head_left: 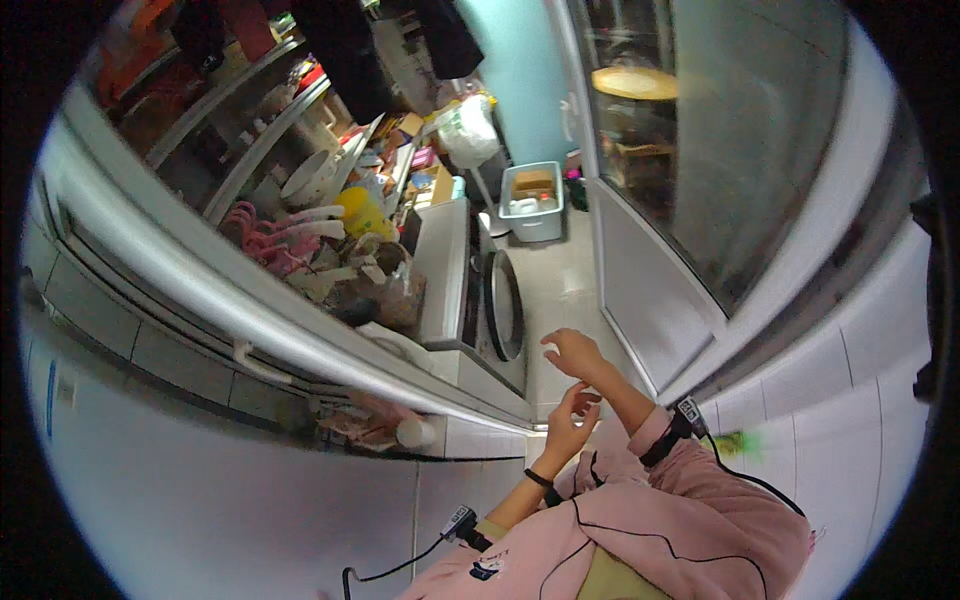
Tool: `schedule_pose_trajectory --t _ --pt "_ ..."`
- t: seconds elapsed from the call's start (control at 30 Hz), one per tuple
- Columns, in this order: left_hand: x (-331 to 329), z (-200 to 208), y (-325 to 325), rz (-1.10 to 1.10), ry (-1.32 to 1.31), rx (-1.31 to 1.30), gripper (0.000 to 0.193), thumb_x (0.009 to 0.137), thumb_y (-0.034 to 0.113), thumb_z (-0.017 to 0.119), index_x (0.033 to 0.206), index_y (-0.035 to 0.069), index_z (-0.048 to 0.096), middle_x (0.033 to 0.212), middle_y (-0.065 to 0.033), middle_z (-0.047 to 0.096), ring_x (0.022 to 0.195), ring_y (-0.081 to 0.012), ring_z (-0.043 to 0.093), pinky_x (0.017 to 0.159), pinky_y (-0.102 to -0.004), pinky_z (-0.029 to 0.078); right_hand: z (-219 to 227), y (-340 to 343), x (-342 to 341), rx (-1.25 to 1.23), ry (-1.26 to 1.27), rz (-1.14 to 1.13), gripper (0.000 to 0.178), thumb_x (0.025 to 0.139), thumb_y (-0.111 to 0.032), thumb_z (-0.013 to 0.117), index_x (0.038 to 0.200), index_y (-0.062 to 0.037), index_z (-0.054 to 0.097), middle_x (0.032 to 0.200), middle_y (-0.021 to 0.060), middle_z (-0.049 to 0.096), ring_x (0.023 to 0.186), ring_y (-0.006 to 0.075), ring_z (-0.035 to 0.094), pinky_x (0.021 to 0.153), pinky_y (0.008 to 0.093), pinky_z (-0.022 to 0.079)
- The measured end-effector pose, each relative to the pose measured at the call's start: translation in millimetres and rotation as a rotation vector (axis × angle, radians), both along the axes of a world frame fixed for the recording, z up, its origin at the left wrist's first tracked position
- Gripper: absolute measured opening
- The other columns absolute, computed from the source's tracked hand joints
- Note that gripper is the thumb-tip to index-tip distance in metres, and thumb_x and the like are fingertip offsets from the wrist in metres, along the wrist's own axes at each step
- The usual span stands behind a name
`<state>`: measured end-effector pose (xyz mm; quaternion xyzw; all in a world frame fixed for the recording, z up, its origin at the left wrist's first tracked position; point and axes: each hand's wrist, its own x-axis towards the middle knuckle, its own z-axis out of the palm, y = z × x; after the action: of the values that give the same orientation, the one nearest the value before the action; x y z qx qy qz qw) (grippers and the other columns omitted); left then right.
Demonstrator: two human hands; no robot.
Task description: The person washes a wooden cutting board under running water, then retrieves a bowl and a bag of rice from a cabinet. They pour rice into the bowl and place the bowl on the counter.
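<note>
My left hand is held in front of me, its fingers loosely curved and apart, with nothing visible in it. Just beyond it and slightly to the right, my right hand reaches forward with bent, parted fingers; it too looks bare. Neither hand touches anything that I can see. Ahead and to the left of them stands a front-loading washing machine, whose round dark door faces the narrow floor. Nearest my right forearm, on the right, is the lower panel of a white-framed glass door.
A grey plastic bin with bottles stands at the far end of the tiled floor. Pink hangers, a yellow container and clutter crowd the left side. A white plastic bag hangs farther back. The door frame runs along the left.
</note>
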<state>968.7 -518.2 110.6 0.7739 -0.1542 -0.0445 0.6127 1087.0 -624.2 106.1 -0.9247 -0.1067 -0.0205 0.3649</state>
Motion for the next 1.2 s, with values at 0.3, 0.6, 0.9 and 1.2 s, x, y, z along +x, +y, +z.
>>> schedule_pose_trajectory --t 0.3,0.6,0.9,1.2 --pt "220 3 17 0.386 -0.068 -0.005 0.04 0.087 0.002 0.065 0.124 0.002 0.05 0.101 -0.0093 0.07 0.084 -0.0128 0.065 0.076 -0.0274 0.051 24 33 314 0.192 -0.164 0.196 0.028 0.077 -0.018 0.065 0.098 -0.0004 0.069 0.096 0.0199 0.068 0.082 0.0369 0.066 0.076 0.0424 0.053" --pt "383 -5 50 0.85 -0.04 -0.298 0.011 0.09 0.003 0.063 0.091 0.003 0.052 0.093 -0.011 0.064 0.08 -0.015 0.062 0.075 -0.0285 0.051 85 148 558 0.43 -0.194 0.329 0.026 0.079 -0.014 0.064 0.101 -0.0012 0.068 0.097 0.0209 0.066 0.094 0.0333 0.065 0.083 0.042 0.05" --pt "542 0 120 0.892 -0.081 -0.062 0.009 0.091 0.006 0.06 0.085 0.003 0.055 0.102 -0.012 0.063 0.08 -0.0166 0.061 0.077 -0.0297 0.05 139 178 721 0.833 -0.392 0.207 0.019 0.081 -0.01 0.063 0.097 -0.0008 0.065 0.093 0.0155 0.065 0.087 0.0296 0.064 0.079 0.0378 0.051" --pt "751 145 151 0.736 -0.662 1.203 0.04 0.083 0.039 0.067 0.114 0.013 0.065 0.146 -0.0236 0.036 0.138 -0.0425 0.029 0.111 -0.0575 0.021 166 213 1001 0.965 -0.428 -0.138 0.019 0.083 -0.012 0.063 0.099 -0.0018 0.063 0.087 0.0104 0.069 0.077 0.0159 0.066 0.071 0.0296 0.052"
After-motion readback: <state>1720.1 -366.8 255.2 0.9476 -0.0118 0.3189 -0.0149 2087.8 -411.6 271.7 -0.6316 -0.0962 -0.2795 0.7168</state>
